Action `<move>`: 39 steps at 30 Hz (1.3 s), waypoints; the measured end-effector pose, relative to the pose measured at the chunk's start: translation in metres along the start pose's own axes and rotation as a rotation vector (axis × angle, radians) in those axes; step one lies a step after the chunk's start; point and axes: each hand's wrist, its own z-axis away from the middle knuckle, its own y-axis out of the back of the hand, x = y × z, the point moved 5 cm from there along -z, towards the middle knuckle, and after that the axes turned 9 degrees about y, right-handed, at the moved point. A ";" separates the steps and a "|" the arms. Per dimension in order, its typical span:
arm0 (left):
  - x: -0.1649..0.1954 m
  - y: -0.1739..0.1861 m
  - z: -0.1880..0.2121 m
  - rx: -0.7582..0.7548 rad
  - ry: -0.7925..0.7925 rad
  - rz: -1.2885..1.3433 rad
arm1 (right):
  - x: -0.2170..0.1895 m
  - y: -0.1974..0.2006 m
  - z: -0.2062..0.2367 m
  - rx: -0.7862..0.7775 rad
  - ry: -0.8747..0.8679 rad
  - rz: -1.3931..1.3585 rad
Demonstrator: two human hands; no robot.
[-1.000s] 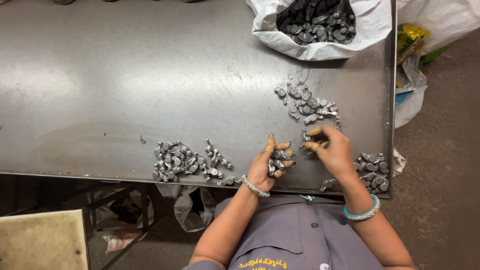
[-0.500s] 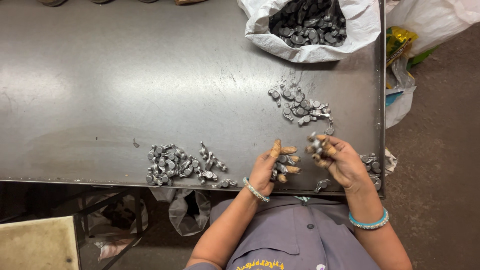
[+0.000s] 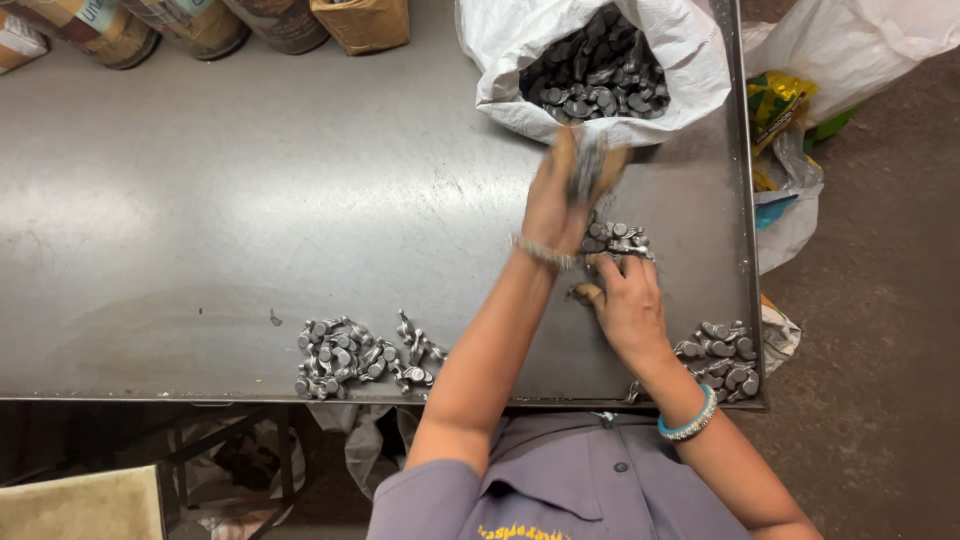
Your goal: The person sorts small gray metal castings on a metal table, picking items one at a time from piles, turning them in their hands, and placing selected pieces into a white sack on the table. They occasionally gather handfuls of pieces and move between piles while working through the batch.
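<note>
Three loose heaps of small grey metal parts (image 3: 612, 240) lie on the steel table (image 3: 200, 200). The left hand (image 3: 565, 190), blurred, seemingly grips parts below one white sack (image 3: 600, 70); the right hand (image 3: 625, 300) rests spread on the middle heap.

White sack (image 3: 690, 60), brown carton (image 3: 362, 22), labelled drums (image 3: 90, 35) top.

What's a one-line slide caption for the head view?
Left hand lifts small grey metal parts near white sack; right hand rests on a pile on steel table.
</note>
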 end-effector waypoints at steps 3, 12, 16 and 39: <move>0.026 -0.029 -0.040 -0.060 -0.149 -0.317 | 0.004 -0.005 0.004 -0.070 -0.071 0.036; 0.028 0.025 0.029 0.474 -0.152 -2.076 | 0.022 0.002 0.017 -0.044 -0.058 -0.102; 0.020 0.031 0.038 0.286 -0.067 -2.078 | 0.029 0.006 0.023 -0.040 -0.188 -0.275; -0.044 0.052 0.163 0.266 -0.334 -1.342 | 0.093 -0.024 0.099 -0.124 -0.779 -1.795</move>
